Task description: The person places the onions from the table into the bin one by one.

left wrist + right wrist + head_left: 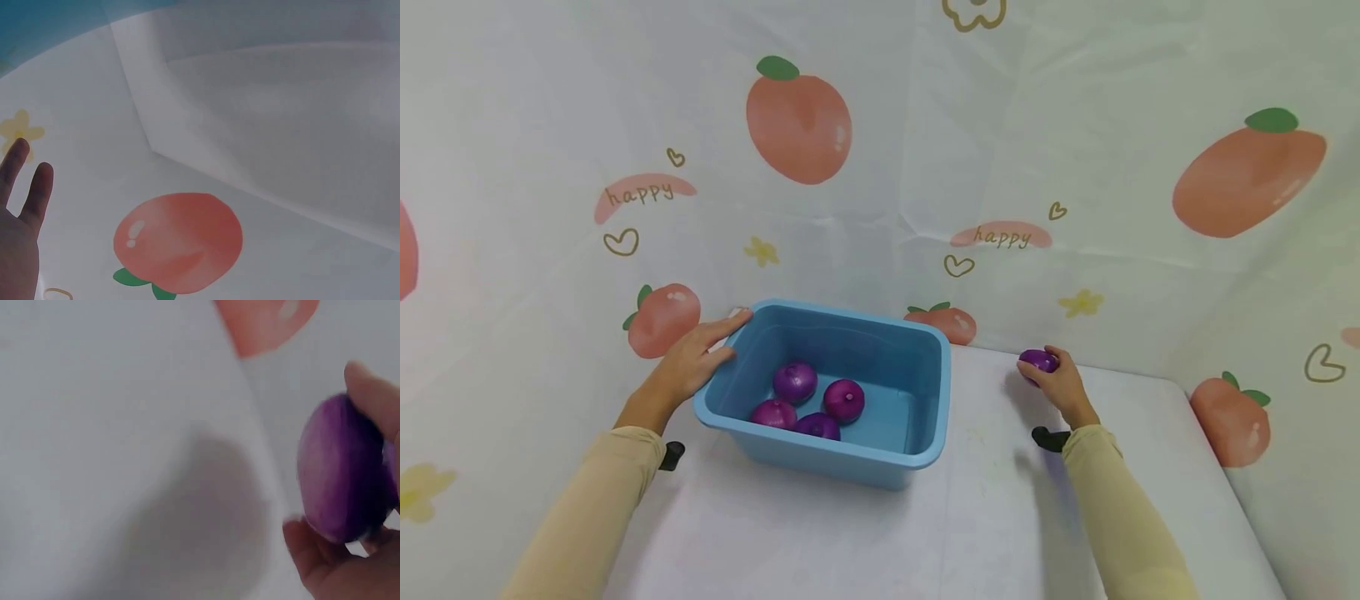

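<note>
A light blue plastic basin (925, 454) stands on the white table, left of centre. Inside it, toward its left, lie several shiny purple onions (844, 402). My left hand (688, 362) is at the basin's left rim, its fingers extended against the edge. Two straight, spread fingers (39, 197) of that hand show in the left wrist view. Off to the right of the basin, my right hand (1060, 385) grips another purple onion (340, 469) between thumb and fingers. A shadow lies on the table beneath this onion, which looks lifted off the surface.
The white tabletop (985, 500) runs in front of and to the right of the basin. Close behind it hangs a white cloth backdrop (887, 167) printed with fruit, hearts and flowers. The cloth also stands along the right side of the table.
</note>
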Motion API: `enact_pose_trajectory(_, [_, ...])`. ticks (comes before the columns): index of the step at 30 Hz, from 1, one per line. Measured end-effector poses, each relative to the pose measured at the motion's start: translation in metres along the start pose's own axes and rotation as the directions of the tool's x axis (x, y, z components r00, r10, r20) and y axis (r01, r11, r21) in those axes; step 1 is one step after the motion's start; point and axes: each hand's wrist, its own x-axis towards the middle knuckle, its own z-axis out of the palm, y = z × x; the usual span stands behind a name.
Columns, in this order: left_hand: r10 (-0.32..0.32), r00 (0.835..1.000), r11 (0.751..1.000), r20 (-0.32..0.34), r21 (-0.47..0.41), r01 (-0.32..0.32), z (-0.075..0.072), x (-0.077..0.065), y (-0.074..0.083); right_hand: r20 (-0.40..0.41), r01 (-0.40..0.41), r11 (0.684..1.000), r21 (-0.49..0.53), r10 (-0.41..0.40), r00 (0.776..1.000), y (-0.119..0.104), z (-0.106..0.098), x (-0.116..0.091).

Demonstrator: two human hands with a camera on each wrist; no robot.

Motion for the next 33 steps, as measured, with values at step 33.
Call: enact_pose_trajectory(33, [0.005,1.000,1.000,0.001,0.014,-0.005,-0.002,-0.002,0.003,0.340,0.605,0.769,0.203,-0.635,0.694,-0.229,0.106,-0.056])
